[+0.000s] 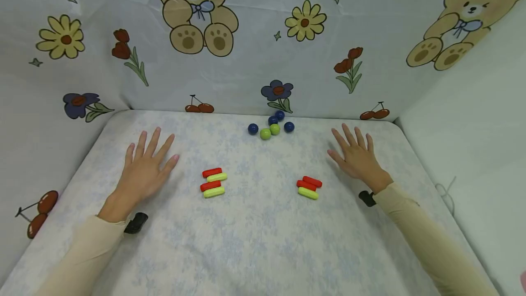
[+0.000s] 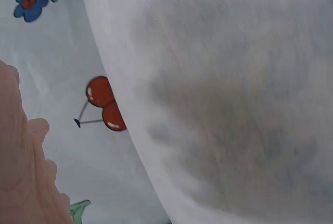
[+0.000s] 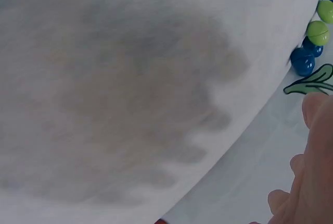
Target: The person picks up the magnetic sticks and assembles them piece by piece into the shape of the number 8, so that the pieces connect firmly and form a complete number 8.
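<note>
Cutesy bear-and-flower backdrop (image 1: pixel 255 35) behind a pale blue-mottled counter (image 1: pixel 255 241) — left grip (image 1: pixel 143 171) and right grip (image 1: pixel 360 159) both spread wide, two clusters of red and yellow sticks (image 1: pixel 211 186) lying between them, blue balls (image 1: pixel 253 129) and green balls (image 1: pixel 265 134) by the back edge.

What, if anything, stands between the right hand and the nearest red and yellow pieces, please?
Nothing visible does: the head view shows only tabletop between the right hand and the red pieces and yellow piece.
</note>
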`<move>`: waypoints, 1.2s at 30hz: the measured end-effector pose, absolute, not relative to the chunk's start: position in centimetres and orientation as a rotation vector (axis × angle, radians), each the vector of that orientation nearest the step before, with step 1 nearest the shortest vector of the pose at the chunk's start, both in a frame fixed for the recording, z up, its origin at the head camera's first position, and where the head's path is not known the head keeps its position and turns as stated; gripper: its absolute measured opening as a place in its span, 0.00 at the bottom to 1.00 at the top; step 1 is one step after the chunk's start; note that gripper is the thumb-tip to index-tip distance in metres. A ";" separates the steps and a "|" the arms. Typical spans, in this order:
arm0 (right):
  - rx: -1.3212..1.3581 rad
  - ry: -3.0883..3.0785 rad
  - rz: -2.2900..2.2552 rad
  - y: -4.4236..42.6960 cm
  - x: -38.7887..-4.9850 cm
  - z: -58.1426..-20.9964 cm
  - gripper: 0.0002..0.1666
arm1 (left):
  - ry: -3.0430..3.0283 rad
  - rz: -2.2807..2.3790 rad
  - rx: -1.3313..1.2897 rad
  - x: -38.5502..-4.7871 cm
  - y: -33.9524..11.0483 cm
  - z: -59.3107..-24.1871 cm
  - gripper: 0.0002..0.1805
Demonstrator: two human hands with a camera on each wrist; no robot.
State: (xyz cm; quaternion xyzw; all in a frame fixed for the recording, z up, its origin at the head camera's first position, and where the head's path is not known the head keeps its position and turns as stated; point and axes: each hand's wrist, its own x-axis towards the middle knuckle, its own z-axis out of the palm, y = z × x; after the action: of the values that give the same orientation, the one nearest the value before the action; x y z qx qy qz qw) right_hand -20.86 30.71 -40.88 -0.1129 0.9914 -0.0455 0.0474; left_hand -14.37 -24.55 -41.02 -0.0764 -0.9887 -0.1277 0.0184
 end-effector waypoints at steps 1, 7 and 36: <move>-0.359 3.025 -0.137 30.2 -21.3 -40.8 0.44 | -3.068 -0.405 -0.254 -14.1 -24.3 -41.0 0.39; -0.395 3.013 -0.101 27.4 -23.3 -40.8 0.44 | -3.017 -0.516 -0.417 -12.9 -22.0 -40.9 0.37; -0.598 2.917 -0.446 19.3 -28.4 -41.3 0.34 | -2.861 -1.155 -0.736 -10.2 -16.1 -43.2 0.13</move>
State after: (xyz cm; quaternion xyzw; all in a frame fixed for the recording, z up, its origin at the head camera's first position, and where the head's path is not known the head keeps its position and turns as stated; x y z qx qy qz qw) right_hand -28.41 19.33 -41.27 -0.1981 0.9668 -0.1477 0.0655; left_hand -10.18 -16.15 -43.20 -0.2319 -0.9019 -0.3642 -0.0154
